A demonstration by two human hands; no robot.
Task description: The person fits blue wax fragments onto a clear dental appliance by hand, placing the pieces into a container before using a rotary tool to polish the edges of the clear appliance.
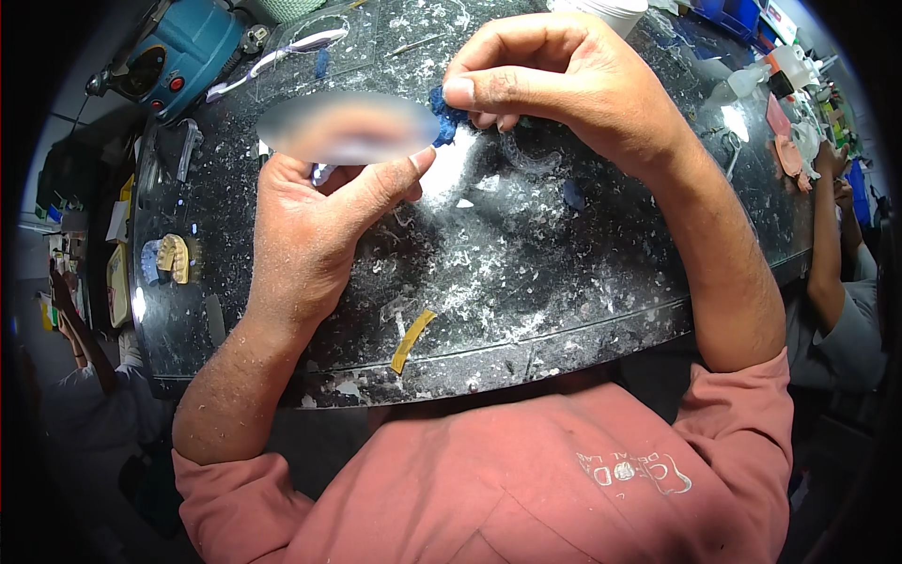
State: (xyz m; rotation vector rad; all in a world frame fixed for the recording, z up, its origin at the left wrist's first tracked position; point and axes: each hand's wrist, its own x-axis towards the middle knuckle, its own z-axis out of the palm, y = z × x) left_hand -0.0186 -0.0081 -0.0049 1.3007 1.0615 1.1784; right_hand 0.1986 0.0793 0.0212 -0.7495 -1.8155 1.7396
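My right hand [573, 85] pinches a dark blue, rough-surfaced lump [442, 120] between thumb and fingers above the table. Close by on its left is my left hand [315, 211], curled, with the thumb tip at the lump's lower end. A blurred oval covers most of the left fingers, so what they grip is hidden. Only a small pale piece [322, 174] peeks out beside the left palm. Below the right hand, a clear curved, arch-shaped piece [531, 158] lies on the table, with white chips and a blue scrap [573, 195] near it.
White residue covers the black table [489, 282]. A yellow strip [412, 341] lies near its front edge, dental casts [174, 258] at left. Behind are a white-handled brush [301, 47], a blue machine [193, 52] and a white tub [615, 11]. Co-workers are at both sides; pink pieces [780, 122] lie right.
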